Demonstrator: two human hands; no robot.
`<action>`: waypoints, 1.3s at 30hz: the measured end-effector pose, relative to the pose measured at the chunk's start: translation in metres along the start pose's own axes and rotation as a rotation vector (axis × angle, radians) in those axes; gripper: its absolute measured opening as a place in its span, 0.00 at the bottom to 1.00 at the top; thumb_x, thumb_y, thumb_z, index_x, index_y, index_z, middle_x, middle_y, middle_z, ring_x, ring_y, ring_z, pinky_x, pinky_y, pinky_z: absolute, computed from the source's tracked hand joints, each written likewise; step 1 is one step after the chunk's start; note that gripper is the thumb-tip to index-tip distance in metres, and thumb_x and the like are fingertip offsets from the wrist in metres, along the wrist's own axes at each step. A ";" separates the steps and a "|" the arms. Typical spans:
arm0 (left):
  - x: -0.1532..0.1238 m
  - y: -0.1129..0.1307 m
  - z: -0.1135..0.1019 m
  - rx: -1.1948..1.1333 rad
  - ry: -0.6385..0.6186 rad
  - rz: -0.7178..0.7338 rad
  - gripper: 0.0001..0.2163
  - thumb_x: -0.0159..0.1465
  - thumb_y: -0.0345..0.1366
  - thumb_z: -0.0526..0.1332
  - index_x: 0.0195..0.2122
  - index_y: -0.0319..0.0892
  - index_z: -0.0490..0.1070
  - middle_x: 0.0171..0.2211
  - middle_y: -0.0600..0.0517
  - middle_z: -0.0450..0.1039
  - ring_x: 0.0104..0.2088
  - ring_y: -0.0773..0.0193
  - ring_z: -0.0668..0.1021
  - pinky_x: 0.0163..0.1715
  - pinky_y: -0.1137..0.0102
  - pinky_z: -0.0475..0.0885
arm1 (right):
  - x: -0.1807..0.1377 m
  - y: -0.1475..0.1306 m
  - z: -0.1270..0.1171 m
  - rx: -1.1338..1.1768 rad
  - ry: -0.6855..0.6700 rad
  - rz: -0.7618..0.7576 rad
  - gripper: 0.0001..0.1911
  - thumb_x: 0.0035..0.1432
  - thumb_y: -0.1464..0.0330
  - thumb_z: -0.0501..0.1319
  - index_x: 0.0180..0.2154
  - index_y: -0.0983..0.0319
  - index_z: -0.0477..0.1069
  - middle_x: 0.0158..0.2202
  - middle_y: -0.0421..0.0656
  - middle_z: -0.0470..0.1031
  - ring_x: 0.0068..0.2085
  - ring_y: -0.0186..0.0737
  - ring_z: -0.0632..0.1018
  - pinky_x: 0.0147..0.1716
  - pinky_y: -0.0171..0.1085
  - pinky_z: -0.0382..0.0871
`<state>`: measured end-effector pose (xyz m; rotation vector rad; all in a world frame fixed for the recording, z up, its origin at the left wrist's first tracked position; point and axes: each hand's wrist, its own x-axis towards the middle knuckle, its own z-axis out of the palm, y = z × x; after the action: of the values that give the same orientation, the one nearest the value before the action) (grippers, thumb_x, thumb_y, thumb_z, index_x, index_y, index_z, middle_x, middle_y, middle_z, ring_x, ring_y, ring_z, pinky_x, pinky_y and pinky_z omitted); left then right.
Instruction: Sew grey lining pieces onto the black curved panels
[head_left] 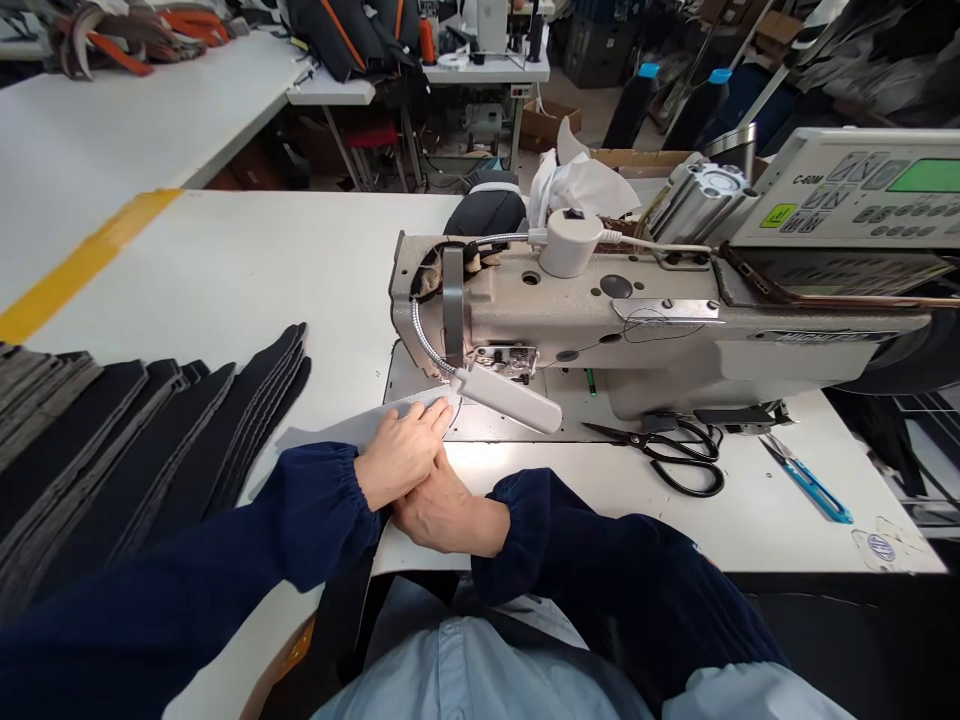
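Note:
My left hand (pixel 401 455) lies flat on a grey fabric strip (pixel 352 428), close to the presser foot of an industrial sewing machine (pixel 592 325). The strip's far end reaches the machine's needle plate (pixel 480 420). My right hand (pixel 442 510) sits against the underside of my left hand, its fingers hidden. A slim white LED sewing lamp (pixel 510 398) on a flexible neck hangs just beyond both hands. Stacks of black and grey fabric pieces (pixel 150 450) lie to the left of my left forearm.
Black-handled tailor's scissors (pixel 675 465) and blue thread snips (pixel 806 480) lie on the white work table (pixel 600 500) to the right. A digital control panel (pixel 847 190) stands behind the machine. Another white table with yellow tape (pixel 90 245) runs along the left.

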<state>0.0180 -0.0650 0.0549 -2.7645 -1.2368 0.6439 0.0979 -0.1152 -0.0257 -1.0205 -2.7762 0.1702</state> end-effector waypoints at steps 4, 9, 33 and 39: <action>0.000 -0.001 0.000 -0.068 -0.009 0.003 0.22 0.63 0.22 0.49 0.58 0.36 0.65 0.50 0.41 0.72 0.49 0.51 0.72 0.40 0.61 0.68 | 0.000 0.000 0.003 -0.018 0.019 -0.010 0.23 0.66 0.70 0.50 0.59 0.68 0.65 0.55 0.60 0.71 0.55 0.65 0.71 0.52 0.74 0.57; -0.001 -0.003 0.004 -0.055 0.027 0.015 0.23 0.63 0.21 0.48 0.59 0.34 0.64 0.53 0.41 0.71 0.48 0.54 0.73 0.42 0.64 0.69 | -0.001 0.001 0.000 -0.046 0.006 -0.039 0.22 0.65 0.70 0.49 0.58 0.69 0.67 0.53 0.61 0.73 0.53 0.66 0.72 0.50 0.74 0.59; -0.011 -0.025 0.043 -0.043 0.047 0.166 0.29 0.60 0.22 0.46 0.64 0.32 0.57 0.65 0.37 0.57 0.67 0.52 0.58 0.58 0.60 0.65 | -0.037 0.008 -0.035 -0.139 -0.029 -0.142 0.23 0.64 0.74 0.49 0.55 0.83 0.65 0.54 0.72 0.68 0.52 0.58 0.75 0.53 0.59 0.64; -0.006 -0.011 0.043 -0.041 0.082 0.109 0.27 0.63 0.23 0.45 0.64 0.29 0.58 0.64 0.35 0.59 0.67 0.50 0.59 0.58 0.58 0.66 | -0.039 0.014 -0.049 -0.122 -0.110 -0.148 0.24 0.63 0.70 0.51 0.52 0.84 0.68 0.50 0.72 0.71 0.48 0.60 0.76 0.50 0.57 0.68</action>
<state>-0.0105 -0.0677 0.0198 -2.8765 -1.1032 0.5110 0.1464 -0.1279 0.0153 -0.8505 -2.9802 0.0387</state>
